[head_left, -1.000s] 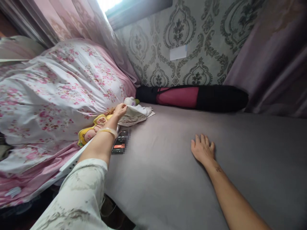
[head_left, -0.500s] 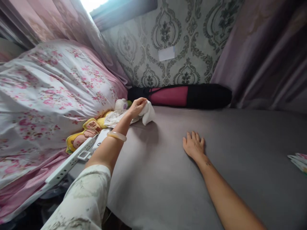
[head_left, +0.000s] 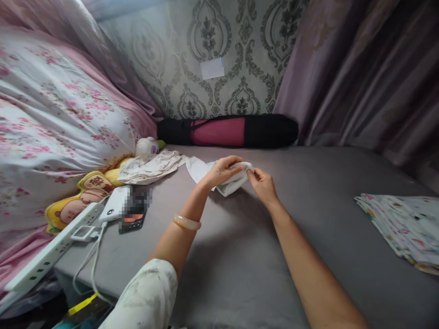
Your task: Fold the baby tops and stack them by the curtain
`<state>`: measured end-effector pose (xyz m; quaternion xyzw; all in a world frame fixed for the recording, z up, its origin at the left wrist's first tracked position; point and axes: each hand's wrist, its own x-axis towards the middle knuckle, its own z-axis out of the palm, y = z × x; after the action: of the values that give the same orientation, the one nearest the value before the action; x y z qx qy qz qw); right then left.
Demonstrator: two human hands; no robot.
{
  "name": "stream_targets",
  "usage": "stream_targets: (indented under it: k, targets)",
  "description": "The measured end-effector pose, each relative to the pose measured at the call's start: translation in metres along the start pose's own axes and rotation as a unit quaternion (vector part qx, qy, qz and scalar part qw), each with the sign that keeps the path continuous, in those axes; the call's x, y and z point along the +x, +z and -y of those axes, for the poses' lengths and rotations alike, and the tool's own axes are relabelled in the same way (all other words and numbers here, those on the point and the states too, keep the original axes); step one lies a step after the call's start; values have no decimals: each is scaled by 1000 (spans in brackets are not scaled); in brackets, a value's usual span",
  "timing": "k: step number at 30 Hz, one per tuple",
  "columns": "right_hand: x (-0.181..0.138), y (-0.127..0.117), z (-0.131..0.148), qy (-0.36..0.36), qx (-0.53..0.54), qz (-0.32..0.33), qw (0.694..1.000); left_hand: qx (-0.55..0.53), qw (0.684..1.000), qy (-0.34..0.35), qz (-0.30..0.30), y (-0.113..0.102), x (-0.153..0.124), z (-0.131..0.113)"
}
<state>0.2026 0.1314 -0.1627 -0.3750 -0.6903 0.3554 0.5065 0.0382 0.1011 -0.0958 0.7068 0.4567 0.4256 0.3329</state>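
Note:
A white cloth garment (head_left: pixel 230 186) hangs bunched between my two hands, low over the grey sheet (head_left: pixel 236 260). My left hand (head_left: pixel 224 171) is closed on its upper part, the fingertips hidden in the folds. At its right edge my right hand (head_left: pixel 263 185) pinches the fabric between thumb and fingers. The garment's left end trails on the sheet, near a crumpled patterned cloth (head_left: pixel 151 167). I cannot tell what kind of garment the white one is.
Folded printed cloths (head_left: pixel 404 228) lie at the right. A black and red long bag (head_left: pixel 219 131) rests against the wall. On the left are a power strip (head_left: pixel 51 251), a white power bank (head_left: pixel 115 203), a phone-like dark object (head_left: pixel 137 217), a yellow plush pillow (head_left: pixel 68 208) and a white plush toy (head_left: pixel 147 146).
My left hand has brought the white cloth garment rightward and nearer. My right hand has left the sheet and taken hold of the garment. The view has turned to the right.

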Motion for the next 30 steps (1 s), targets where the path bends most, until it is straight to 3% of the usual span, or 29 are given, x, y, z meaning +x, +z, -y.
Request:
stream_targets:
  k: [3,8,12,18,22,25,27,30]
  targets:
    - [2,-10,4,7,-4,-29,1000,0,1000,-9,-30,9,-12,9]
    - [10,-31,20,0,-53,-89,995,-89,995,-10,-43,16,-19,24]
    - [11,-63,43,11,-91,-110,990,-146,988,-16,-38,13,-18,13]
    - [-4,-119,82,104,-127,14,986,-139,989,-2,-49,21,-9,-20]
    - [-9,-137,66,177,-219,123,952,-156,986,-33,-50,48,-1,-7]
    - [-5,-136,44,195,-290,185,919,-172,983,-68,-15,67,1,12]
    - [-2,-128,34,153,-247,168,942,-180,980,-81,13,73,1,20]
    - [1,-111,30,110,-86,158,978,-188,977,-95,36,74,-1,24]
